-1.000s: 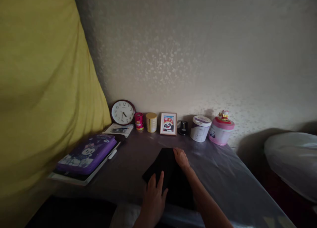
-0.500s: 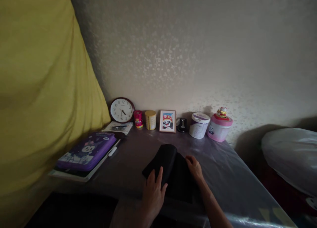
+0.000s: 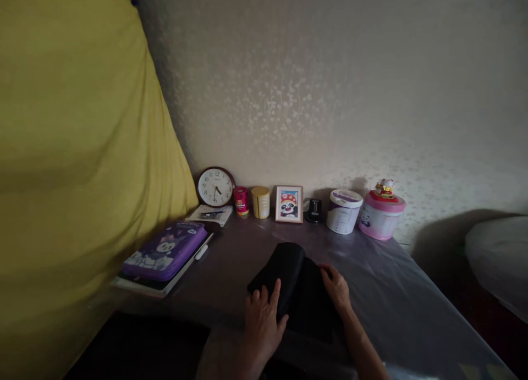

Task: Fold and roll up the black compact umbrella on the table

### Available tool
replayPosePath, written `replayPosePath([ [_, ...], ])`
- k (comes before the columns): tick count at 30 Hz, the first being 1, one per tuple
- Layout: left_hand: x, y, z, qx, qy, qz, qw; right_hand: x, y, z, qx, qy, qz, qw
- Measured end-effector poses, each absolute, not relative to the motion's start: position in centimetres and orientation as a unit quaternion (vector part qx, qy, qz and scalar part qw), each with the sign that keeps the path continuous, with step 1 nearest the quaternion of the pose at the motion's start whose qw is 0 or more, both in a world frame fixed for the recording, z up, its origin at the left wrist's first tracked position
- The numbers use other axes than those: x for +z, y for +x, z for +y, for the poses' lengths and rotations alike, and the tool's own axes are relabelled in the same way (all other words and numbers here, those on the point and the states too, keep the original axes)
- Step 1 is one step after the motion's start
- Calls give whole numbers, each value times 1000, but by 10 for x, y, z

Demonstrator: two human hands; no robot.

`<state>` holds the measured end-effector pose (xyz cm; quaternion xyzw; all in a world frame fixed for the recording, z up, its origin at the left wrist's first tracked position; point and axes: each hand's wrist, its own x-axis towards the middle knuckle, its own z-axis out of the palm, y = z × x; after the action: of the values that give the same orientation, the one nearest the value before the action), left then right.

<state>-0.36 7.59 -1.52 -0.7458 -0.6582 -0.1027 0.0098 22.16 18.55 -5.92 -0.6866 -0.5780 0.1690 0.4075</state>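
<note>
A black folded cloth (image 3: 284, 264) lies on the covered table near its front edge, with a rounded fold standing up on its left part. My left hand (image 3: 264, 322) rests on the near left side of this fold, fingers stretched and spread, thumb out to the right. At the cloth's right edge, my right hand (image 3: 336, 286) has its thumb and fingers pinched together on the fabric. The cloth's near part is dark, and its lower edge is hard to make out.
Along the wall stand a clock (image 3: 215, 187), a pink tin (image 3: 241, 201), a yellow can (image 3: 260, 203), a picture frame (image 3: 289, 204), a black device (image 3: 314, 210), and two tubs, one white (image 3: 344, 212), one pink (image 3: 380, 218). A purple case (image 3: 165, 252) lies left, beside a yellow curtain (image 3: 91, 149).
The view has turned slightly left, so everything sits further right in the picture. Both hands keep nearly the same places on the black cloth, which looks unchanged.
</note>
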Motion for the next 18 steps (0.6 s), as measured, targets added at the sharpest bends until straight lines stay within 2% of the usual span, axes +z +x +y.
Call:
replayPosePath([
  [13, -15, -3, 76, -92, -736, -670, -34, -51, 222, 179, 242, -620, -519, 537],
  [18, -11, -4, 77, -109, -745, -653, -81, -51, 218, 179, 289, -602, -511, 542],
])
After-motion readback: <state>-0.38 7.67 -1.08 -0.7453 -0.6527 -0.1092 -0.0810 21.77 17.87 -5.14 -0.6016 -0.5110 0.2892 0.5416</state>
